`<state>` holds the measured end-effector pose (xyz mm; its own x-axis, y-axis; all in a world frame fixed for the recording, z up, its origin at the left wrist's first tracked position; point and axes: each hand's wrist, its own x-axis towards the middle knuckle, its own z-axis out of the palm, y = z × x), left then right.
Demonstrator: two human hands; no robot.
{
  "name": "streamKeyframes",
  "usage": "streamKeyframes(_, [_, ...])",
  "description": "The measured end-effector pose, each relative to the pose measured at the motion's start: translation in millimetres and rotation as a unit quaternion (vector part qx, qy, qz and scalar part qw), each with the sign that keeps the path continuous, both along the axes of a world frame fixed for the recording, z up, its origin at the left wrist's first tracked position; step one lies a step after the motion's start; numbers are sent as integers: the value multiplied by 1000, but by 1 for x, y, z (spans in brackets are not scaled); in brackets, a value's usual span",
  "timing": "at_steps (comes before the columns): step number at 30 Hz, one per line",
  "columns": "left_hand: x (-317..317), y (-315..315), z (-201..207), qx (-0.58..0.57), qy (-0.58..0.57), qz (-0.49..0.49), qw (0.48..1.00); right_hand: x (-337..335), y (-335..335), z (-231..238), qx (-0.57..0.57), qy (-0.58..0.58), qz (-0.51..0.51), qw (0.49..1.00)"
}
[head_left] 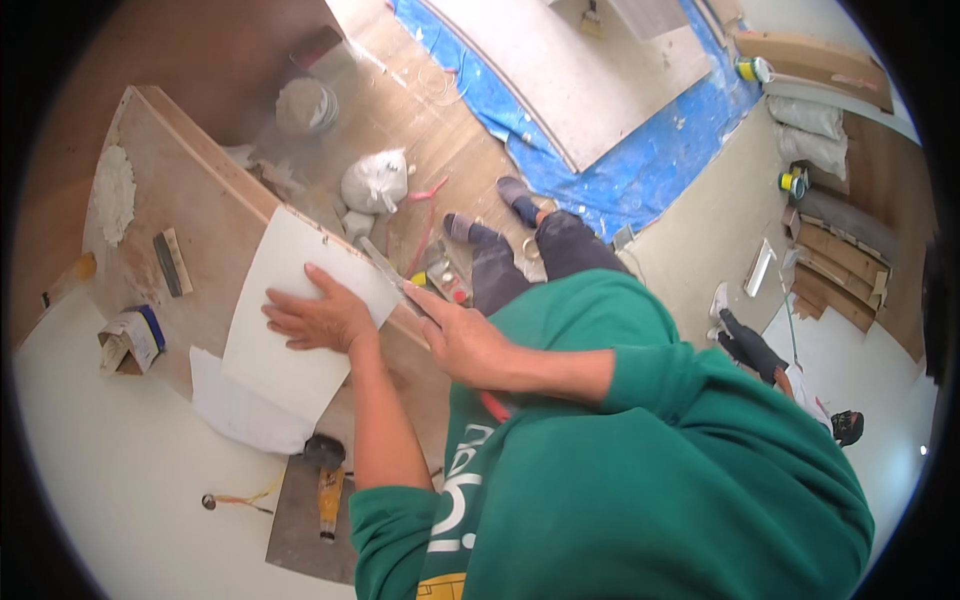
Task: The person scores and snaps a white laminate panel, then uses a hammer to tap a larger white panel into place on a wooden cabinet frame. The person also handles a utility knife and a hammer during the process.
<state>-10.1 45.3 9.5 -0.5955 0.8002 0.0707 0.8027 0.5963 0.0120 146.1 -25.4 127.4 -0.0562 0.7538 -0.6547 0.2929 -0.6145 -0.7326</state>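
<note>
My left hand (320,315) lies flat with its fingers spread on a white sheet (290,330). This sheet rests on a brown board surface (225,270) and reaches over its wooden edge. My right hand (462,338) is closed round a narrow grey tool (385,264), its long straight end lying along the sheet's edge. Whether it is a knife or a file I cannot tell. Partly beneath the white sheet is a second, thinner white sheet (240,405).
On the board are white powder (114,195), a dark block (172,262), an opened box (132,340) and a yellow-and-black tool (329,490). A white bag (375,182) and bucket (305,105) stand on the floor. Blue sheeting (640,185) lies beyond; another person (765,360) is at right.
</note>
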Motion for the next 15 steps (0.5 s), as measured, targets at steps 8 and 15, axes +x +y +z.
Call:
streamKeyframes(8, [1,4,0,-8,-22,2,1000,8,27,-30,-79,9,7,997])
streamKeyframes(15, [10,7,1,-19,-38,3,999,9,-3,-31,-72,-3,29,997])
